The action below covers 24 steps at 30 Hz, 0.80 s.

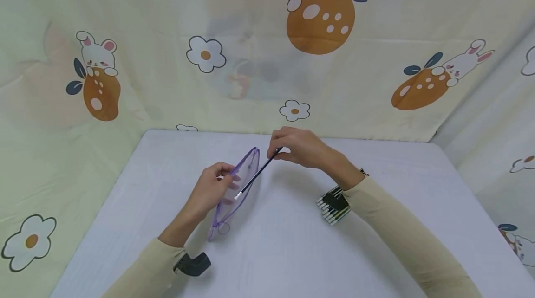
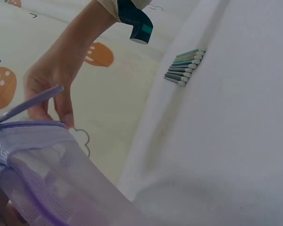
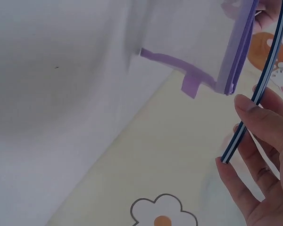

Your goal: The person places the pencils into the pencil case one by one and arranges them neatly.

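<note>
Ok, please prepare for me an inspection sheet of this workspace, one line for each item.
Surface: white table.
Job's things: purple mesh pouch; one pencil, its white end at the pouch, whether inside cannot be told; other pencils side by side on the table.
Clutter: small dark speck on the table.
Hands: left hand holds the pouch; right hand pinches the pencil.
Cables: nothing seen.
Surroundings: cloth with rabbits and flowers behind the table.

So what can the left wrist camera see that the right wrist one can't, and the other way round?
Only the left wrist view shows the row of pencils lying on the white table, and the dark gadget at the right cuff. Only the right wrist view shows a printed bunny on the curtain. Both show the purple pouch, the table, the curtain and the right hand.
</note>
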### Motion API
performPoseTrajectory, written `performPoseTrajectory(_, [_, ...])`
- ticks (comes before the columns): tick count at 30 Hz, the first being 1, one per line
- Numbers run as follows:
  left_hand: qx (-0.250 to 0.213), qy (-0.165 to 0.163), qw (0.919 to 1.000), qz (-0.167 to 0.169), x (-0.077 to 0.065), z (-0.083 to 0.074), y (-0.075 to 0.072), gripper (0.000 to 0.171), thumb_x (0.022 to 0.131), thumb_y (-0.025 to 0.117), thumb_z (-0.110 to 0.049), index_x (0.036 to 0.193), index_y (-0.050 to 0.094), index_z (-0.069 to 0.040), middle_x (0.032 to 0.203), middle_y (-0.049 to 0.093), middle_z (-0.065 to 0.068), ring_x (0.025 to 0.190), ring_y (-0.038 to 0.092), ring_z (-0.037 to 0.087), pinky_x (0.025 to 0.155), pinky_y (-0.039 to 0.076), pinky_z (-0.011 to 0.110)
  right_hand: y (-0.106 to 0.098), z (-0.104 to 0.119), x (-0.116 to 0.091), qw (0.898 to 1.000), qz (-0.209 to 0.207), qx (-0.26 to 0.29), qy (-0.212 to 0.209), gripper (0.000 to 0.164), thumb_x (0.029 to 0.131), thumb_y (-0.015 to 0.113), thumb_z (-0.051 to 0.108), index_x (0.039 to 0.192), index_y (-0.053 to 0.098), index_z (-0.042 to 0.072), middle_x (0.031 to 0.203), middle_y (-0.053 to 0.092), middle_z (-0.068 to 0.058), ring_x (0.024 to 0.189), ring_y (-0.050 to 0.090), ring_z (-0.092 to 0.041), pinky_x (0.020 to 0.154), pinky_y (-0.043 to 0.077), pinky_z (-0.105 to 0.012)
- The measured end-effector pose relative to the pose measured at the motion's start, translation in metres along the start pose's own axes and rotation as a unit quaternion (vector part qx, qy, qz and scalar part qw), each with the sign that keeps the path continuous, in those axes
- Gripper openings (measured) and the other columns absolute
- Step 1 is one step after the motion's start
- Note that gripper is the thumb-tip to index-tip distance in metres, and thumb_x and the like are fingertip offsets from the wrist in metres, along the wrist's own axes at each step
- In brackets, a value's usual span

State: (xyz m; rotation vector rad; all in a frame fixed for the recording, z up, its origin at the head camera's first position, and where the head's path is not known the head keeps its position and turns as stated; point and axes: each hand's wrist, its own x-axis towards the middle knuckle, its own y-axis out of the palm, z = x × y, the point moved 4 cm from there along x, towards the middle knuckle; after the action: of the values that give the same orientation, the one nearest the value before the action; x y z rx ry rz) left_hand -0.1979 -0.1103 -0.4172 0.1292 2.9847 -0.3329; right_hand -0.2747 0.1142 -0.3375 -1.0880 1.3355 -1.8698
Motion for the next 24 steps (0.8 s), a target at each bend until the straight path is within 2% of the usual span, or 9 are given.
performPoseTrajectory(8, [0.028, 0.001, 0.9995, -0.011, -0.001, -0.005, 0.003, 0.024, 0.100, 0.056, -0.011, 0.121, 0.062, -0.001, 0.108, 0.068, 0.016, 0.094, 0.071, 0.028, 0.061, 0.064, 0.037, 0.005, 0.012, 0.017, 0.999, 0.034, -0.027, -0.002, 0.016, 0.085, 0.082, 0.015, 0.097, 0.079, 0.026, 0.102, 0.068, 0.010, 0.098, 0.059, -0.011, 0.073, 0.055, -0.023])
performPoseTrajectory(18, [0.030, -0.009, 0.9994, -0.016, 0.000, -0.007, 0.004, 0.023, 0.101, 0.056, -0.012, 0.120, 0.062, -0.001, 0.105, 0.067, 0.015, 0.093, 0.071, 0.026, 0.063, 0.065, 0.037, 0.020, 0.030, 0.034, 0.996, 0.051, -0.032, -0.066, 0.016, 0.084, 0.083, 0.014, 0.095, 0.079, 0.026, 0.099, 0.067, 0.012, 0.095, 0.059, -0.010, 0.074, 0.055, -0.022])
performPoseTrajectory(24, [0.038, -0.013, 0.9991, -0.018, 0.000, -0.007, 0.006, 0.025, 0.102, 0.055, -0.013, 0.122, 0.061, 0.001, 0.107, 0.066, 0.014, 0.093, 0.071, 0.025, 0.063, 0.064, 0.035, 0.026, 0.033, 0.037, 0.995, 0.071, -0.010, -0.076, 0.017, 0.088, 0.078, 0.010, 0.098, 0.079, 0.025, 0.101, 0.067, 0.012, 0.100, 0.060, -0.009, 0.079, 0.056, -0.023])
